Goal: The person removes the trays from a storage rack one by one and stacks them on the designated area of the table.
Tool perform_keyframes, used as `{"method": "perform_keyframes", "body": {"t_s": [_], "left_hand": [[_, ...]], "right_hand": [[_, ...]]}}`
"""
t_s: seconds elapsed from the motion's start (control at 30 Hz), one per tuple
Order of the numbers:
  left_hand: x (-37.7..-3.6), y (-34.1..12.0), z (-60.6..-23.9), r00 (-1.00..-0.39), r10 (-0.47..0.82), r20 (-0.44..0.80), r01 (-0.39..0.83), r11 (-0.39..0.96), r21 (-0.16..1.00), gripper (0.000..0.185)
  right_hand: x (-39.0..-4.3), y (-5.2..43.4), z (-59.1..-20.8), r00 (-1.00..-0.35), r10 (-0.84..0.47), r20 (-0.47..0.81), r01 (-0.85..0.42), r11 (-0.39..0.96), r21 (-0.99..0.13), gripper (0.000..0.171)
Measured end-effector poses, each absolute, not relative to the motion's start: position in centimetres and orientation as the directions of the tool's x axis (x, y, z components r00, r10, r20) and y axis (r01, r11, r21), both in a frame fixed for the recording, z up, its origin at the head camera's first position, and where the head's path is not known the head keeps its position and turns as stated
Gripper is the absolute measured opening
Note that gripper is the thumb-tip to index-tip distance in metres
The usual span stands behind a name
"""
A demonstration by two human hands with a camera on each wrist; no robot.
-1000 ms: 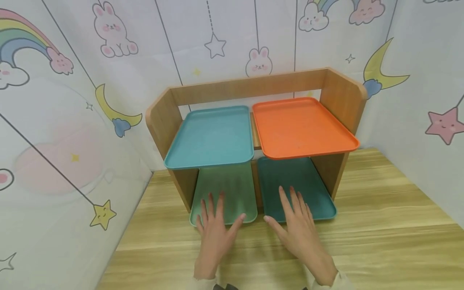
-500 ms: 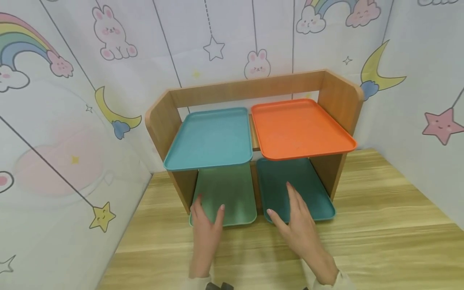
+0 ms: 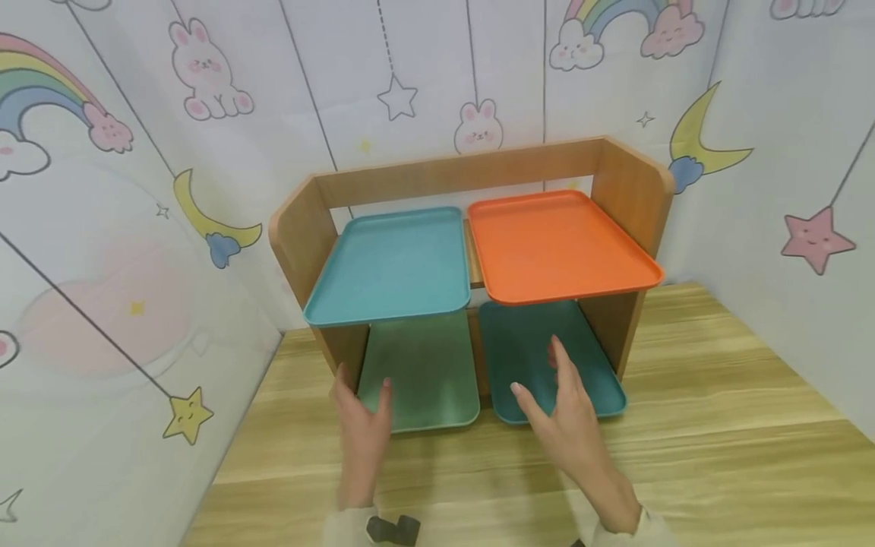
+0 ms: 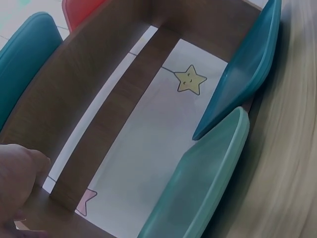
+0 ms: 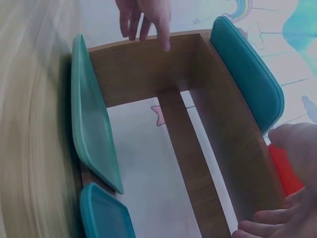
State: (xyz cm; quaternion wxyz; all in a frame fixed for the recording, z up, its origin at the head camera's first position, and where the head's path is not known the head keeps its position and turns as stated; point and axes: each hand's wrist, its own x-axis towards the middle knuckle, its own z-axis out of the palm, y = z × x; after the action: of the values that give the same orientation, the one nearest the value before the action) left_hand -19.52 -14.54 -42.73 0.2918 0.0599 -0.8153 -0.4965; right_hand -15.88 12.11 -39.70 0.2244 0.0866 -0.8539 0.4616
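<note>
A light wooden table point(image 3: 718, 425) fills the lower part of the head view, closed in by walls papered with rainbows, rabbits, moons and stars. On it, against the back wall, stands a wooden shelf unit point(image 3: 636, 190) with rounded side panels and one upper level.

Four flat trays sit in the unit. On the upper level a light blue tray point(image 3: 393, 266) lies on the left and an orange tray point(image 3: 557, 243) on the right, both jutting forward past the shelf edge. Beneath them, on the table itself, lie a pale green tray point(image 3: 427, 372) on the left and a dark teal tray point(image 3: 526, 346) on the right — the two are parted by the unit's central upright, and their front ends stick out toward the person.

The left hand point(image 3: 362, 429) hovers at the front left corner of the pale green tray, fingers loosely extended, grasping nothing; whether a fingertip touches the rim cannot be told. The right hand point(image 3: 567, 414) is raised over the front end of the dark teal tray, fingers straight and relaxed, holding nothing either. From the left wrist view the two lower trays show edge-on, the pale green one point(image 4: 208, 178) nearer — from the right wrist view likewise point(image 5: 91, 129).

A light sleeve cuff shows at each wrist.
</note>
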Motion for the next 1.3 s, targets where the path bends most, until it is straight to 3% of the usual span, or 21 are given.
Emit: {"method": "perform_keyframes", "body": {"t_s": [0.4,0.77,1.3], "left_hand": [[-20.8,-16.4,-42.4,-0.783,-0.422,0.458,0.239,0.475,0.847,0.073],[-21.5,-17.8,-41.3,-0.809,-0.421,0.411,0.186,0.48,0.857,0.077],[-22.7,-18.7,-40.9,-0.756,-0.395,0.522,0.258,0.553,0.792,0.071]], "right_hand": [[-16.3,13.6,-38.4,-0.843,0.135,0.521,-0.405,0.479,-0.779,0.085],[-16.8,15.4,-36.4,-0.861,0.172,0.478,-0.374,0.421,-0.826,0.086],[-17.5,18.2,-33.8,-0.874,0.283,0.394,-0.313,0.292,-0.904,0.09]]}}
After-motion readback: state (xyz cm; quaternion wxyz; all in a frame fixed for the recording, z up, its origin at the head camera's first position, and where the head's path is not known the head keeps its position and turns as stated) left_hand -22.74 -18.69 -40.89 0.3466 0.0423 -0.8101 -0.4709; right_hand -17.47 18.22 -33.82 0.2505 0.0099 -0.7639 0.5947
